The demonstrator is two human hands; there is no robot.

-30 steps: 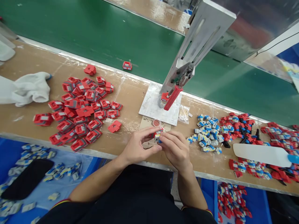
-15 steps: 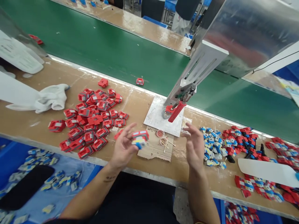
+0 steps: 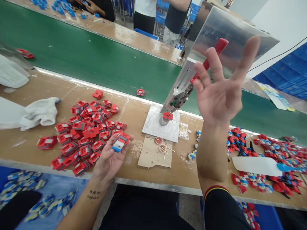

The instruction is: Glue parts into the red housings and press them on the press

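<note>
Resting on its fingers in front of the pile, my left hand (image 3: 110, 161) holds a small red, white and blue plastic toy part (image 3: 120, 142), the thumb against its near side. Up over the bench is my right hand (image 3: 219, 84), open with fingers spread, its fingertips by the red lever handle (image 3: 222, 45) of a toggle clamp. Whether they touch the handle I cannot tell. The lever points upward. Under the clamp, a red toy part (image 3: 168, 115) sits in a fixture on a white base plate (image 3: 159, 131).
Red toy parts (image 3: 85, 132) are heaped left of the plate. Cardboard (image 3: 146, 156) carries small round dishes (image 3: 163, 148) and cotton swabs. At right are red and blue-white parts (image 3: 283, 147) and a white paddle (image 3: 254, 164). A green conveyor belt (image 3: 107, 60) runs behind; people stand beyond.
My right hand has risen from above the bench to the lever, and the red handle has swung from down to up. My left hand has moved left and lower with the toy part.
</note>
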